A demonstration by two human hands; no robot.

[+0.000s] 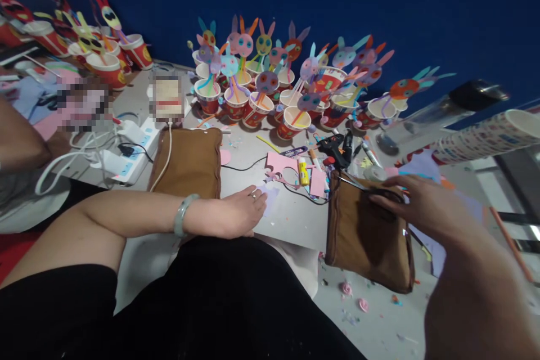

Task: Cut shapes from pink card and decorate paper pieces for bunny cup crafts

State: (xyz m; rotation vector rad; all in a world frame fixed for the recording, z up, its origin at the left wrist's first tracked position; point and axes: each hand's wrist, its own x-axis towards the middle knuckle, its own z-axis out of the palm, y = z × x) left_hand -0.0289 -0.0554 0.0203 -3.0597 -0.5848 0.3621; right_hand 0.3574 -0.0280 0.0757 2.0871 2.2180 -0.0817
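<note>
My left hand [241,212], with a ring and a pale bangle at the wrist, is at the table's near edge. Its fingers are curled together on a piece of lavender paper [271,198]; the fingertips are partly hidden. Over the right-hand brown cloth pad, my right hand [415,199] is wrapped around the dark handles of scissors [386,202], whose blades point left. Beyond my left hand lie cut pink paper [278,163], a yellow glue stick [302,172] and a black glue gun [335,147].
Paper cups [258,109] with rabbit-faced straws crowd the back. Brown pads [188,160] flank the work area. A power strip [137,152] with white cables stands left, beside another person's arm [21,135]. A clear bottle [422,124] and stacked cups [489,138] lie right.
</note>
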